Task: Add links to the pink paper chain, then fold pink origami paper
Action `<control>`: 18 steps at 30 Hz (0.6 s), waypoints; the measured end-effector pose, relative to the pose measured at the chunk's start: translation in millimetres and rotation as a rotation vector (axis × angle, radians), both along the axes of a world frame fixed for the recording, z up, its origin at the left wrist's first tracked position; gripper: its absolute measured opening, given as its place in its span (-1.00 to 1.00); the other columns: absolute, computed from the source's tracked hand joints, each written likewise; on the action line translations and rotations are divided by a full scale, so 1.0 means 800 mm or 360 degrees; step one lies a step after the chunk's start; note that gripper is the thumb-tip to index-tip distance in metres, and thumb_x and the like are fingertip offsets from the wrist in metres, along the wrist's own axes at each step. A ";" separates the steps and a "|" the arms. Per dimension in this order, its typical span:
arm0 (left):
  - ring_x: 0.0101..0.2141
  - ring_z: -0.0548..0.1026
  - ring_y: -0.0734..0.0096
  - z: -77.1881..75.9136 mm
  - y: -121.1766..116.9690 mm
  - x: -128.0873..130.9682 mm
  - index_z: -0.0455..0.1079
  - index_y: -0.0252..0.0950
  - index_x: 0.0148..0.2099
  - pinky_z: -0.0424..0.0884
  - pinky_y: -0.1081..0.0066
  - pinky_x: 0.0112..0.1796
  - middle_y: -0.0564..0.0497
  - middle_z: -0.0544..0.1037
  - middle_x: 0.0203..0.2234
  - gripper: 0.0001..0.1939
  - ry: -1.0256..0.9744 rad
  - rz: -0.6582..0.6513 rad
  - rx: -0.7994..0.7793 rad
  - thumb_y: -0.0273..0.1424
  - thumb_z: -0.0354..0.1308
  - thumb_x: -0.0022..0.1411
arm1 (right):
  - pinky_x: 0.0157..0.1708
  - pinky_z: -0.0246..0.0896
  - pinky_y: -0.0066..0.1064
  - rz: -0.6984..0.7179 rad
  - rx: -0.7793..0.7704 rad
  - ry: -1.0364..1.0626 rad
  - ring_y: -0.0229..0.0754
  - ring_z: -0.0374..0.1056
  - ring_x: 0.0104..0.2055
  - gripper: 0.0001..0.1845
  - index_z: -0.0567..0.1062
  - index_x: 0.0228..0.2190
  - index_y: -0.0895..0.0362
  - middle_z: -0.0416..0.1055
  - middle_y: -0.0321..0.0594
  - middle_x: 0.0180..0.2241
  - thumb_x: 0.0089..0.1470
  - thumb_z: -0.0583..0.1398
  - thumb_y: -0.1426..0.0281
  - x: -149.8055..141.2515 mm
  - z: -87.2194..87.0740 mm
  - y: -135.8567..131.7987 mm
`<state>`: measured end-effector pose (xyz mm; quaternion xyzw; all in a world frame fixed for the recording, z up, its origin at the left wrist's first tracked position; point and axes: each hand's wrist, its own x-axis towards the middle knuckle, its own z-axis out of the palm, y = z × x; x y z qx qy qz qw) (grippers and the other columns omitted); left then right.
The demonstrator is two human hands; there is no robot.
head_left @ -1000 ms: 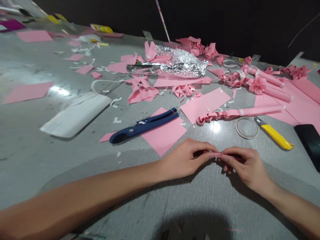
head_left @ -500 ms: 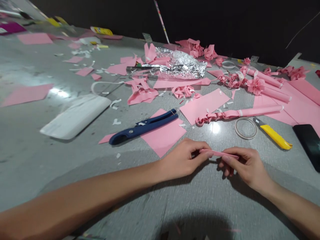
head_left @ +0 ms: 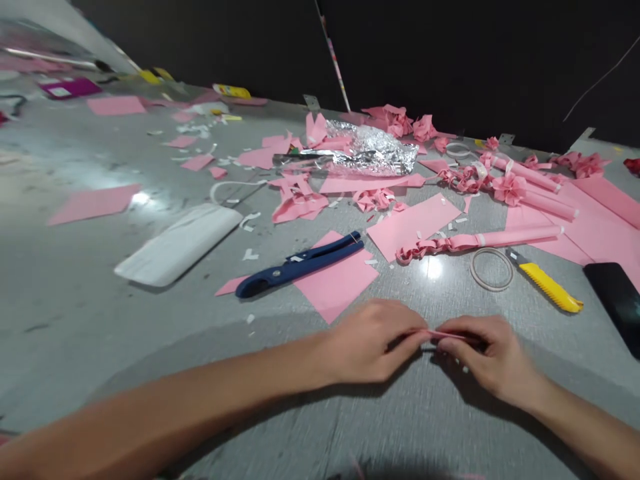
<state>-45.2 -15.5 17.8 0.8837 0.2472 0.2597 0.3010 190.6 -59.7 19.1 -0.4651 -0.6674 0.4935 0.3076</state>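
Observation:
A narrow strip of pink paper is stretched between my two hands, just above the grey table. My left hand pinches its left end between thumb and fingers. My right hand grips the other end, thumb below and fingers curled over, so part of the strip is hidden. Beyond my left hand lie blue-handled scissors on a square of pink paper. Past my right hand are a roll of thin white tape and a yellow utility knife.
A rolled pink paper stem with a twisted end lies behind the tape. Crumpled foil, paper flowers and scraps crowd the back. A white pouch-like piece lies left, a black phone right. A dark wall bounds the table.
My hands have drawn closer together, and less of the pink strip shows between them. The whole view has shifted slightly; the things on the table lie as before.

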 end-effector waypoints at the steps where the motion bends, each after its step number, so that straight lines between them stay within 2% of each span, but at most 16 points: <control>1: -0.50 0.48 0.41 0.000 -0.002 0.002 0.48 -0.31 -0.31 0.36 0.42 -0.38 0.03 0.55 -0.54 -0.62 0.0004 -0.0050 0.0033 -0.38 -0.03 0.56 | -0.42 0.30 -0.45 0.0037 0.0090 -0.0047 -0.24 0.47 -0.47 -0.70 0.68 -0.33 0.13 0.62 -0.22 -0.48 0.39 0.22 0.29 -0.001 -0.001 -0.002; 5: -0.48 0.51 0.39 -0.002 -0.008 0.012 0.46 -0.30 -0.27 0.39 0.41 -0.35 0.01 0.58 -0.51 -0.59 0.0038 -0.0133 0.0085 -0.35 -0.09 0.61 | -0.44 0.18 -0.42 0.0121 0.0372 -0.0231 -0.26 0.38 -0.51 -0.58 0.63 -0.40 0.15 0.54 -0.24 -0.51 0.46 0.12 0.32 -0.001 -0.009 -0.009; 8: -0.45 0.53 0.38 -0.006 -0.007 0.011 0.49 -0.32 -0.22 0.40 0.41 -0.33 0.00 0.60 -0.49 -0.57 0.0024 -0.0124 0.0085 -0.33 -0.12 0.64 | -0.48 0.12 -0.42 0.0093 0.0439 -0.0271 -0.28 0.27 -0.57 -0.57 0.62 -0.39 0.16 0.45 -0.30 -0.57 0.47 0.11 0.31 0.000 -0.013 -0.013; 12: -0.43 0.55 0.36 -0.008 -0.002 -0.001 0.53 -0.31 -0.21 0.39 0.41 -0.31 -0.01 0.63 -0.47 -0.57 0.0082 0.0004 0.0047 -0.31 -0.09 0.63 | -0.47 0.15 -0.44 0.0051 0.0294 -0.0221 -0.26 0.29 -0.55 -0.59 0.64 -0.34 0.14 0.44 -0.31 -0.56 0.46 0.11 0.26 0.003 -0.010 -0.009; 18: -0.41 0.57 0.36 -0.004 0.008 -0.012 0.56 -0.31 -0.20 0.37 0.42 -0.31 -0.01 0.65 -0.44 -0.58 0.0164 0.0138 -0.0095 -0.29 -0.06 0.61 | -0.49 0.12 -0.41 -0.0145 0.0105 -0.0221 -0.24 0.27 -0.55 -0.58 0.60 -0.44 0.12 0.42 -0.30 -0.58 0.40 0.15 0.21 0.011 -0.006 -0.001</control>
